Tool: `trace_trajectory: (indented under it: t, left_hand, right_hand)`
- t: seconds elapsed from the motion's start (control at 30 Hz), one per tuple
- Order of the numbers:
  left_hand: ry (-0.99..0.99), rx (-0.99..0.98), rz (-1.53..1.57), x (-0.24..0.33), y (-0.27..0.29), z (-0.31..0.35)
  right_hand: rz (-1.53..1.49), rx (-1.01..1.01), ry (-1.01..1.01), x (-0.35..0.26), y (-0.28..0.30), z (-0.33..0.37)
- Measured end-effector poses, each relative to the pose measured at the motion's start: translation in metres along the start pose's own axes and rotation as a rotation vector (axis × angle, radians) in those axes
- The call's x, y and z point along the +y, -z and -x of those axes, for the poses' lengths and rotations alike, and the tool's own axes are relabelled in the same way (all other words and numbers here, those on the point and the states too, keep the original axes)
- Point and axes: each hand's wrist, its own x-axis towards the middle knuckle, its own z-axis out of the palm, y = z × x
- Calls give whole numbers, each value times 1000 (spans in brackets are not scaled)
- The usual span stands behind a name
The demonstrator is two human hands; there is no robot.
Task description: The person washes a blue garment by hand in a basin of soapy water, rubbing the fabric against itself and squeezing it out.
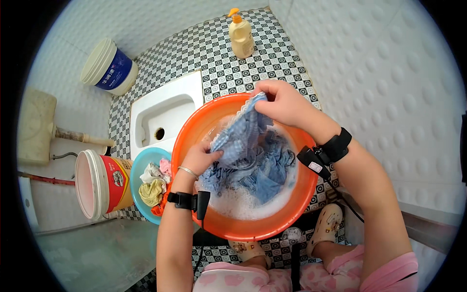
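A wet blue garment [238,134] with white lace trim is stretched between my two hands above an orange basin [182,146]. My left hand [202,158] grips one end of the lace edge near the basin's left side. Higher and to the right, my right hand [279,103] pinches the other end over the far rim. The rest of the blue cloth hangs down into foamy water [233,205] in the basin. How much of it lies under the suds is hidden.
Left of the basin, a light blue tub [137,168] holds several small cloths. A white squat toilet [138,114] lies behind it. Two buckets, one white and blue [112,70] and one red and yellow [114,182], stand further left. A pump bottle [241,39] stands at the far wall.
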Motion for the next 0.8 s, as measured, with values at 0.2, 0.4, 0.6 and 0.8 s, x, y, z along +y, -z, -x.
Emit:
trace_trajectory:
  t: [0.2,0.4,0.6,0.8]
  left_hand:
    - [-114,569,279,-22,16,-9]
    - [-193,767,674,-14,28,-8]
    - [-140,501,288,8,30,14]
    - [216,-209,-531,-21,-18,4]
  right_hand:
    - [-108,-78,-123,10,-5,4]
    - [84,-167,21,10,-20,13]
    - [1023,-486,-362,51,-12,16]
    - [954,-356,-271,103,-1,38]
